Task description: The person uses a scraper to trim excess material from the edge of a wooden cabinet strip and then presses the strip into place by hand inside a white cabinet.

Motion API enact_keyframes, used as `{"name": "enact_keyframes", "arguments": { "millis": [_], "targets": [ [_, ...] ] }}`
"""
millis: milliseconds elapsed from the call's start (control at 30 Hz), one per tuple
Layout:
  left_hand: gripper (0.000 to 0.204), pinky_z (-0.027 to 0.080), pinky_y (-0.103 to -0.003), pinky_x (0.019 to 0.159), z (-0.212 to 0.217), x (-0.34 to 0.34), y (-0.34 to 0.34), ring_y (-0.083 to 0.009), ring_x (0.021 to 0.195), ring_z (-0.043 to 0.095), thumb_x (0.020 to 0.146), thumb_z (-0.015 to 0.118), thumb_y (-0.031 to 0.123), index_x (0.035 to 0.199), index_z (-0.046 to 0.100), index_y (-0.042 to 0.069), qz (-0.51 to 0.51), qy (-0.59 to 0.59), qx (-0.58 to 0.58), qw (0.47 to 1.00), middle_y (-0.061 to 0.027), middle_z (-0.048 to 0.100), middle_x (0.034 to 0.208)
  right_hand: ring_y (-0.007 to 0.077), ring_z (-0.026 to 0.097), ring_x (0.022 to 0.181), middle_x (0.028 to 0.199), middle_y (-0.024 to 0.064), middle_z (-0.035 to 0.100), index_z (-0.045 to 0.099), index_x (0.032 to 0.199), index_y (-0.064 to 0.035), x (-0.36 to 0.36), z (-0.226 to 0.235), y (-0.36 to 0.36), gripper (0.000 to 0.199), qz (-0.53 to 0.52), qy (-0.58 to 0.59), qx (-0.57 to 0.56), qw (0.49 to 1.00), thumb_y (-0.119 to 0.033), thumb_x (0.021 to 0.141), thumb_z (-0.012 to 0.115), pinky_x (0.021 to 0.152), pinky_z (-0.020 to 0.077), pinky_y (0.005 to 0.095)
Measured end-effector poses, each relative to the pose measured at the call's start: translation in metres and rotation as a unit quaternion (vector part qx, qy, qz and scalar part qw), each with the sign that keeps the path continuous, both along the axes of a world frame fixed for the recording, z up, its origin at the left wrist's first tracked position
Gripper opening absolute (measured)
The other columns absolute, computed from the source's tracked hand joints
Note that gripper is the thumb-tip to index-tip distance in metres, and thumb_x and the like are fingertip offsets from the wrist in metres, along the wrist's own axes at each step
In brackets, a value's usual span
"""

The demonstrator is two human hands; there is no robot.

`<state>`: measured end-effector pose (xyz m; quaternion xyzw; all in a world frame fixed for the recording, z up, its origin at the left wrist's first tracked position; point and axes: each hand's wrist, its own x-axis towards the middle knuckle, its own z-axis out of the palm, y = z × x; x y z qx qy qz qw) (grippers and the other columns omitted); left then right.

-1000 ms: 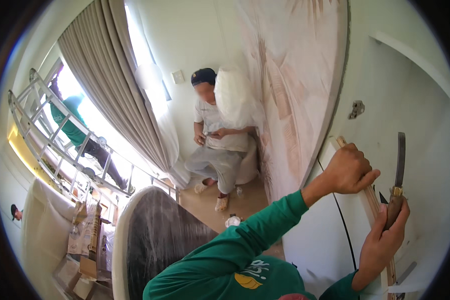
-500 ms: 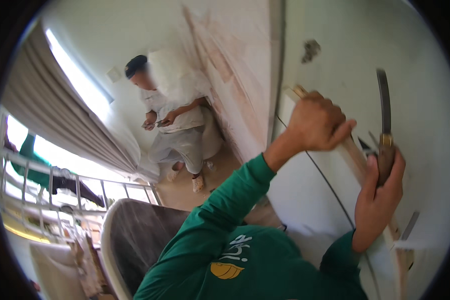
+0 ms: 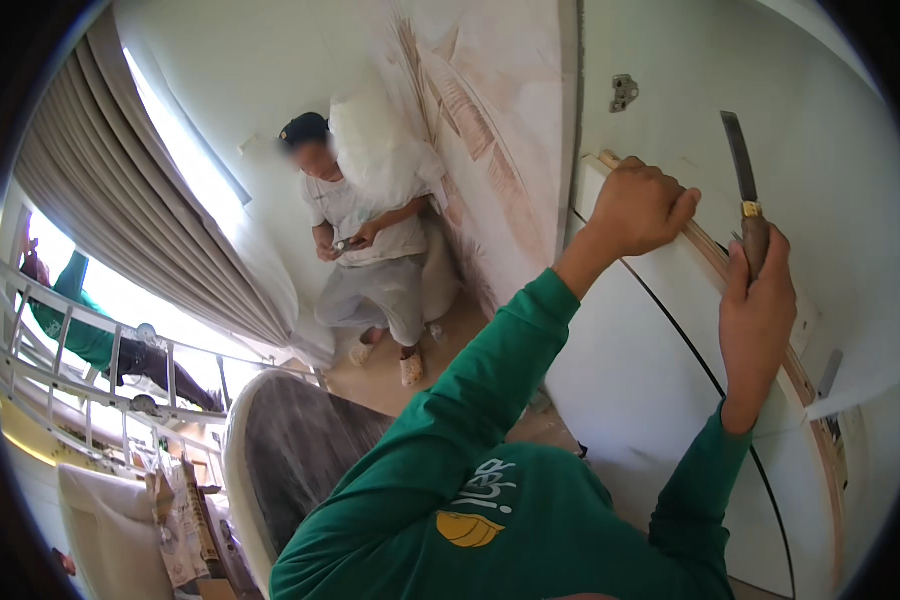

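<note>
- While the left hand (image 3: 638, 208) wraps tight over the top end of the wooden strip (image 3: 715, 262), the strip runs down along the edge of the white panel (image 3: 640, 380).
- Right hand (image 3: 757, 300) is clenched on the chisel (image 3: 745, 195), blade pointing up, just above the strip.
- Whether the handle touches the wood is hard to tell from here.
- Off to the left, another person (image 3: 365, 240) stands by the wall near the curtain (image 3: 140, 210).
</note>
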<state>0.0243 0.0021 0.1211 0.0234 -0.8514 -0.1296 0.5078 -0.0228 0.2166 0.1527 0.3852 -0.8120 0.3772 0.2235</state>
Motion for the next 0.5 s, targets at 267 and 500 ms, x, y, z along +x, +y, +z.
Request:
{"name": "enact_keyframes", "arguments": {
  "millis": [267, 500],
  "targets": [
    [0.052, 0.051, -0.051, 0.085, 0.0046, 0.0015, 0.0065, -0.0418, 0.072, 0.065, 0.110, 0.059, 0.032, 0.068, 0.068, 0.004, 0.021, -0.038, 0.006, 0.999, -0.0182, 0.069, 0.068, 0.0477, 0.074, 0.108, 0.123, 0.0247, 0.074, 0.056, 0.139, -0.0035, -0.0003, -0.0033, -0.0013, 0.035, -0.004, 0.024, -0.018, 1.000, -0.023, 0.112, 0.065, 0.089, 0.0603, 0.0557],
    [0.055, 0.052, -0.055, 0.086, 0.0048, 0.0015, 0.0006, -0.0454, 0.075, 0.066, 0.112, 0.056, 0.036, 0.069, 0.070, 0.003, 0.035, -0.049, -0.014, 0.998, -0.0204, 0.072, 0.073, 0.0508, 0.074, 0.105, 0.119, 0.0270, 0.074, 0.054, 0.136, -0.0006, 0.0011, -0.0012, -0.0052, 0.034, -0.024, 0.049, 0.009, 0.998, -0.022, 0.111, 0.065, 0.087, 0.0602, 0.0587]
  ]
}}
